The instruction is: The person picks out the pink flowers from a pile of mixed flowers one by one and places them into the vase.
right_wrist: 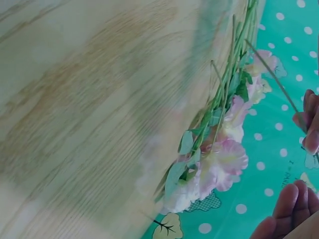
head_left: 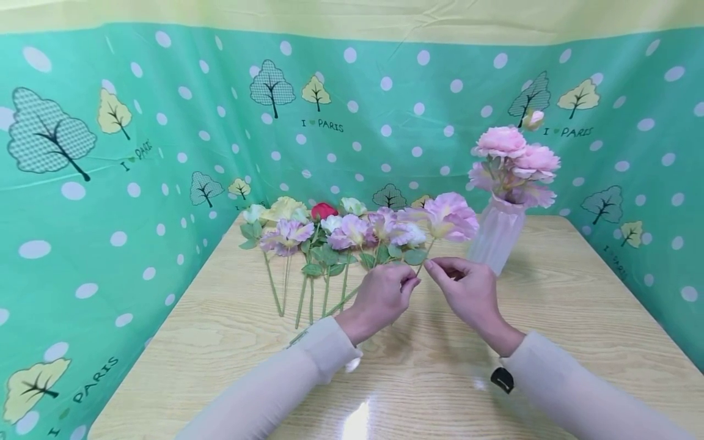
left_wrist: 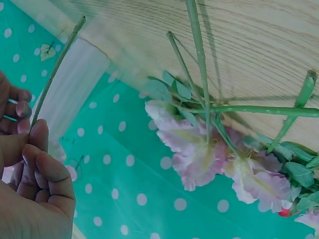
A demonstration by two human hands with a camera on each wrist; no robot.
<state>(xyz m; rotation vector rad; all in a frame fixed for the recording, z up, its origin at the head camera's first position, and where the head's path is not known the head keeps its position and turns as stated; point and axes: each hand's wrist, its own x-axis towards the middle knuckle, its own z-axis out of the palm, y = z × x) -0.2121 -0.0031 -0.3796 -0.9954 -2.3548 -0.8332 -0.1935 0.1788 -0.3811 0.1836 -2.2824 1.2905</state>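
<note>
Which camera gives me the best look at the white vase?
The head view: it shows most of the vase, with pink flowers in it. The left wrist view shows only part; the right wrist view shows none.

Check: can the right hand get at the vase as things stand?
Likely yes. The vase stands just beyond the right hand, which appears free; the left hand holds the purple flower. That flower sits near the vase's left side in the head view, but nothing else seems in the way.
</note>
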